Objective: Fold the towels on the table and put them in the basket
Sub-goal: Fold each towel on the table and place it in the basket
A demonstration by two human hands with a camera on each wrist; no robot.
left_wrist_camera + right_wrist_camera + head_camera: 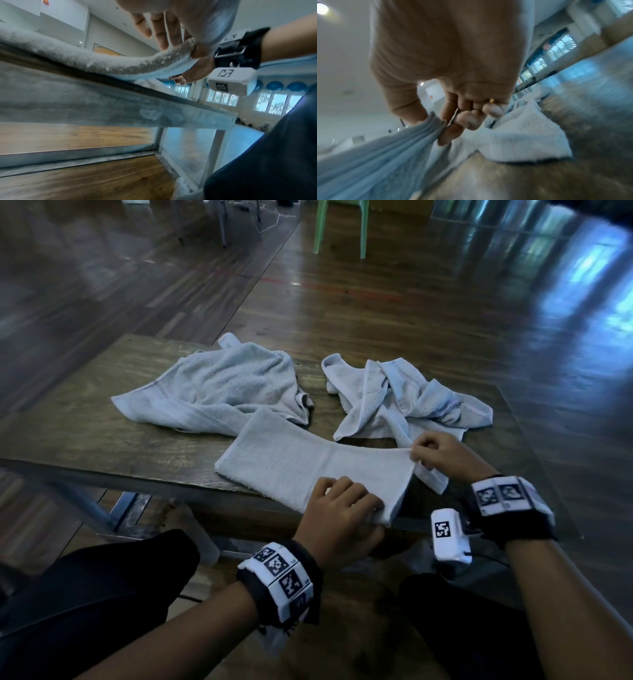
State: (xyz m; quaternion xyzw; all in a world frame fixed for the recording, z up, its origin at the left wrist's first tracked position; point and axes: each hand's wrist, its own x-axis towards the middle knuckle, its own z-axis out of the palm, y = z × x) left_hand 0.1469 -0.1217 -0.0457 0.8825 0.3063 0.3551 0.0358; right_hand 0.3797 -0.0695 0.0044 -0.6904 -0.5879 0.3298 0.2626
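Observation:
Three pale towels lie on the wooden table [85, 433]. The nearest towel [291, 460] is a long folded strip, its right end lifted a little at the table's front edge. My left hand [373, 508] grips its near corner, fingers on top and thumb beneath; the left wrist view shows the fingers [161, 35] on the towel's edge [120, 63]. My right hand [419, 455] pinches the far corner, and in the right wrist view that hand [443, 121] holds bunched cloth [376, 155]. No basket is in view.
Two crumpled towels lie further back, one on the left [219, 392] and one on the right [404, 398]. A green chair [342, 224] stands on the wooden floor beyond the table. My knees sit below the table's front edge [85, 94].

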